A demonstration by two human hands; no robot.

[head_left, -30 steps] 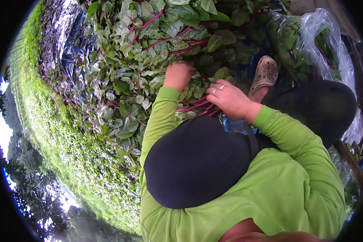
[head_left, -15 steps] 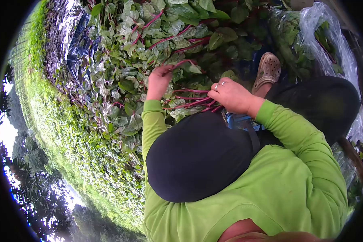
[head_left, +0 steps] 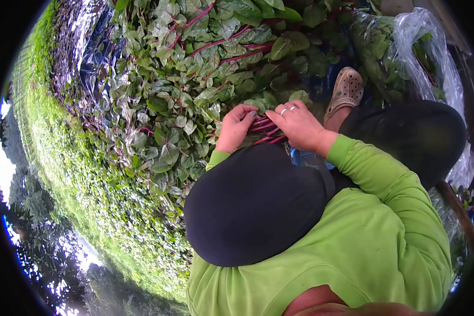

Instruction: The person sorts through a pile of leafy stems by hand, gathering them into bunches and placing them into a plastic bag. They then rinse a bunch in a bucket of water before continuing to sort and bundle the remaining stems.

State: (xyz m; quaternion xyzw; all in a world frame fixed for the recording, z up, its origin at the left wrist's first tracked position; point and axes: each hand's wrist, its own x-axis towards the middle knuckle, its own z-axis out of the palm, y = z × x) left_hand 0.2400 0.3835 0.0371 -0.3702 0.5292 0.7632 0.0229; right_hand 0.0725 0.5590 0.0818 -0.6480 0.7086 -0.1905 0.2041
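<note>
A bunch of red-stemmed leafy greens [head_left: 264, 125], much like Malabar spinach, lies between my two hands in front of my raised knee. My right hand [head_left: 299, 126], with rings on it, is closed around the stems from the right. My left hand [head_left: 237, 127] reaches the bunch from the left, thumb and fingers pinched together at the stems. Its fingertips almost meet those of the right hand. Most of the bunch's leaves are hidden or merge with the heap of cut greens [head_left: 195, 100] beyond.
Clear plastic [head_left: 421, 31] with more greens inside stands at the right. A clog [head_left: 346, 89] on my foot is beside the heap. Blue sheeting [head_left: 96, 58] shows at the left, and something blue [head_left: 304, 157] sits under my right wrist.
My left hand has moved right and toward me, from the heap to the bunch, bringing in a single red stem. My right hand has stayed on the bunch.
</note>
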